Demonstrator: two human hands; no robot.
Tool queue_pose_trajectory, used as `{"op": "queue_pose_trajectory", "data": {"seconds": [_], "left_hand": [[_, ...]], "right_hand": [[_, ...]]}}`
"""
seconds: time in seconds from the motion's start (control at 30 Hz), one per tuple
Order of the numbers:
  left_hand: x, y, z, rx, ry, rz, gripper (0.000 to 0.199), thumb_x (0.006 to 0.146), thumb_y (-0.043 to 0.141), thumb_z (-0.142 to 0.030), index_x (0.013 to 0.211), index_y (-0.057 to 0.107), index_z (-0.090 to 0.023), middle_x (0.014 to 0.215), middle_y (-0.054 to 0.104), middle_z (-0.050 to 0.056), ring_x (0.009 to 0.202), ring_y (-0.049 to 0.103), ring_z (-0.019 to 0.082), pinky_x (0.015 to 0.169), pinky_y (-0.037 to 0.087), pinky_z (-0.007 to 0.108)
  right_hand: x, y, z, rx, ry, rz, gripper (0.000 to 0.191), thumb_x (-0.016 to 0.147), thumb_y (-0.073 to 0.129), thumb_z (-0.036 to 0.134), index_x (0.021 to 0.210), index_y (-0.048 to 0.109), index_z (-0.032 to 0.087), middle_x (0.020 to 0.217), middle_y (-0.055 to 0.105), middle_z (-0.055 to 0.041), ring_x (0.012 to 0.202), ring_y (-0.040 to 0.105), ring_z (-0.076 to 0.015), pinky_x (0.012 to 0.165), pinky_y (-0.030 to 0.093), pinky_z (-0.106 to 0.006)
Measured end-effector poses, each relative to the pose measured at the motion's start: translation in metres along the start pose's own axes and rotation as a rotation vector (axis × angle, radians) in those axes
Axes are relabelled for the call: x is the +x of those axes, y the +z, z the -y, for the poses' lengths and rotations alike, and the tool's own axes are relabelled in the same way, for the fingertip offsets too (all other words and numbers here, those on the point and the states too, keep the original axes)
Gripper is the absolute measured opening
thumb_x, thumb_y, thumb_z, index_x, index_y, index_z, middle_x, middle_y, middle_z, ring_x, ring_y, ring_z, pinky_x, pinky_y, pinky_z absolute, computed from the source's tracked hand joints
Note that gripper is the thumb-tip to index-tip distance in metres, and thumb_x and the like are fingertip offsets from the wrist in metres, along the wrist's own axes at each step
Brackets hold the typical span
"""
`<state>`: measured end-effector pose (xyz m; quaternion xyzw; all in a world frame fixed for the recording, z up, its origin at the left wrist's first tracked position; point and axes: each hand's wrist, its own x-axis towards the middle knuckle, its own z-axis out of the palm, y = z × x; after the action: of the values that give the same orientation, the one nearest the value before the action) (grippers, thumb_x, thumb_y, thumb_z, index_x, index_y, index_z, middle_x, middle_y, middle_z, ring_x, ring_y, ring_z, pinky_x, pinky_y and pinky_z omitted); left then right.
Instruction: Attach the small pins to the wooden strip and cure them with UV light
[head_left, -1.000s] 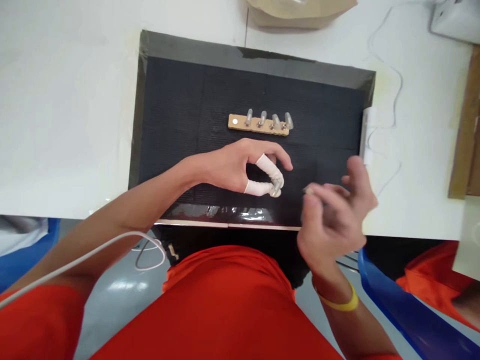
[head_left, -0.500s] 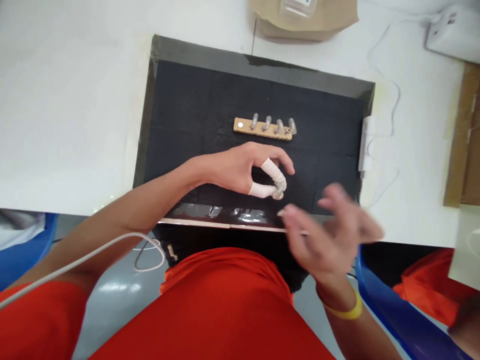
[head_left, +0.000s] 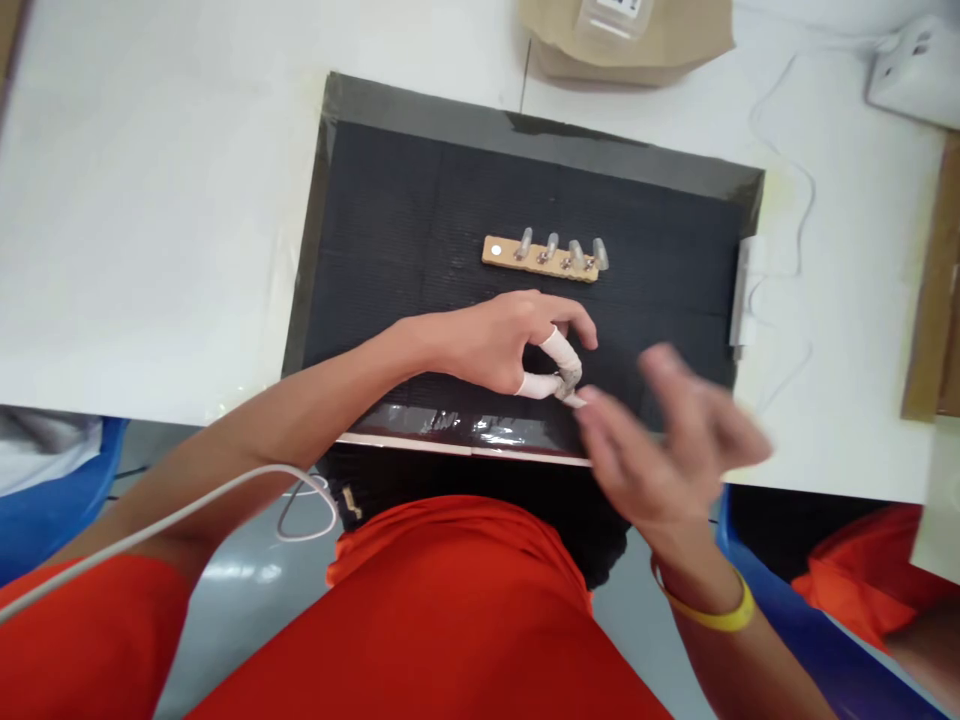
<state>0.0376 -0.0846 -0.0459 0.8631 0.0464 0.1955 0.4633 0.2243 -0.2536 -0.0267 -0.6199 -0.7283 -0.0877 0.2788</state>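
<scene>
- A white table (head_left: pixel 165 200) filled the background, with a grey floor beyond its near edge and one black mat (head_left: pixel 420 220), bordered in grey tape, lying on it.
- At the near left stood a blue chair (head_left: pixel 105 470) with a white cloth (head_left: pixel 45 450); a white cable (head_left: pixel 255 472) ran across the left arm.
- The left hand (head_left: pixel 506 335), over the near part of the mat, wore two white finger covers (head_left: pixel 538 385); its thumb and index tips were pinched together on one small clear piece (head_left: pixel 572 379), whose long axis was too small to tell.
- Farther off, one wooden strip (head_left: pixel 508 252) lay lengthwise left to right, its right end slightly nearer. It had one white dot (head_left: pixel 496 250) at the left and bore four clear tubes (head_left: pixel 523 243): two leaning right, two leaning left.
- At the far edge, one brown paper container (head_left: pixel 555 30) held one clear plastic box (head_left: pixel 615 20); the box's contents could not be told.
- The right hand (head_left: pixel 667 470), blurred, had thumb and index closed on one pale sliver (head_left: pixel 574 401), which pointed left and slightly far, to the clear piece; whether they were joined could not be told.
- At the far right sat one white power block (head_left: pixel 915 75).
</scene>
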Motion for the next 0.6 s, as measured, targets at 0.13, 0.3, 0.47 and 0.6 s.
{"op": "queue_pose_trajectory", "data": {"seconds": [0.13,0.3,0.47,0.6], "left_hand": [[0.0,-0.001,-0.001,-0.026,-0.011,0.001,0.014,0.087,0.072,-0.016,0.093,0.084,-0.023,0.125,0.073,0.009,0.1,0.07,0.019,0.095,0.053,0.032],[0.002,-0.004,-0.002,-0.085,-0.033,0.014,0.015,0.085,0.074,-0.015,0.092,0.084,-0.023,0.125,0.073,0.008,0.097,0.071,0.017,0.092,0.054,0.029],[0.004,-0.009,-0.005,-0.088,-0.028,0.045,0.012,0.084,0.076,-0.018,0.089,0.084,-0.026,0.12,0.075,0.005,0.1,0.07,0.018,0.097,0.052,0.029],[0.004,-0.013,-0.004,-0.148,-0.05,0.098,0.015,0.084,0.075,-0.018,0.089,0.084,-0.029,0.122,0.076,0.002,0.103,0.07,0.017,0.1,0.051,0.028]], "right_hand": [[0.001,0.0,-0.008,-0.058,-0.114,-0.115,0.03,0.09,0.074,0.016,0.117,0.074,0.028,0.154,0.058,-0.007,0.12,0.055,-0.0244,0.087,0.052,-0.036],[-0.003,-0.002,-0.003,0.007,0.0,-0.107,0.03,0.092,0.072,0.014,0.118,0.074,0.027,0.154,0.058,-0.0075,0.121,0.058,-0.0239,0.09,0.053,-0.037],[-0.012,-0.003,0.01,0.002,-0.133,-0.06,0.033,0.088,0.078,0.015,0.119,0.075,0.027,0.152,0.061,-0.0059,0.115,0.06,-0.0219,0.092,0.053,-0.036],[-0.014,0.001,0.018,0.092,0.179,-0.176,0.037,0.093,0.067,0.013,0.126,0.072,0.029,0.156,0.058,-0.0079,0.125,0.059,-0.0266,0.089,0.056,-0.041]]}}
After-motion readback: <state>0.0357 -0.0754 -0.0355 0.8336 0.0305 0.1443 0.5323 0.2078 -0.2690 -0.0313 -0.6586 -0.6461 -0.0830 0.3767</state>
